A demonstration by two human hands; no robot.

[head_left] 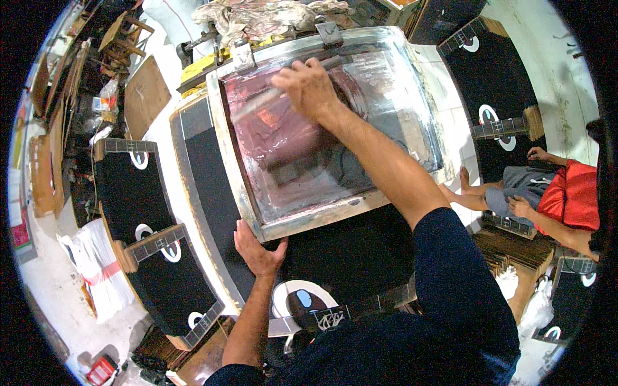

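A screen printing frame (241, 174), with a pale, paint-smeared border and dark red ink on its mesh, is clamped along its far edge. My right hand (309, 89) is closed around a squeegee (257, 105), a long bar slanting over the mesh and blurred at its left end. My left hand (259, 249) is at the frame's near left corner, the corner between its thumb and fingers. Beneath the frame lies a black printed sheet (347, 248) with a white-ringed eye shape (304, 299) near my body.
Black printed sheets with wooden end pieces stand at left (132, 183) and right (486, 71). A person in red and grey (566, 199) sits at right, near stacked brown boards (515, 248). Stained rags (270, 22) lie behind the hinge clamps (329, 35). A white bag (93, 267) lies at left.
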